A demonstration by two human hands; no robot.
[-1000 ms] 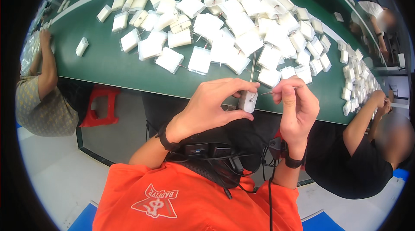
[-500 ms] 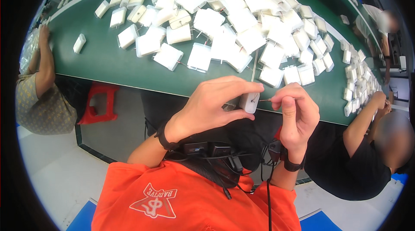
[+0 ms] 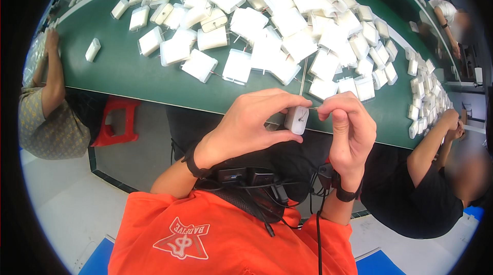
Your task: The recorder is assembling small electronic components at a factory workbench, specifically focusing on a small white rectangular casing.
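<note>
Between the thumb and fingers of my left hand [image 3: 244, 123] is a small white plastic block [image 3: 297, 122], gripped by its upper and lower sides. Its end turned to the right shows a thin dark wire or pin at the middle. My right hand [image 3: 353, 133] is closed in a pinch on a thin metal rod [image 3: 314, 108], whose tip points left beside the block's upper corner. Whether rod and block touch, I cannot tell. Both hands are over the table's near edge.
Many similar white blocks [image 3: 249, 25] are heaped on the green table [image 3: 118, 72], some with wires sticking out. A lone block [image 3: 93, 50] lies at left. Another pile [image 3: 424, 90] is at right, near a co-worker's hands [image 3: 452, 121]. A red stool [image 3: 117, 123] stands left; cables [image 3: 321, 223] hang before me.
My right hand has moved slightly up and left, bringing the rod from the middle of the block's end toward its upper corner. The left hand keeps its hold on the block.
</note>
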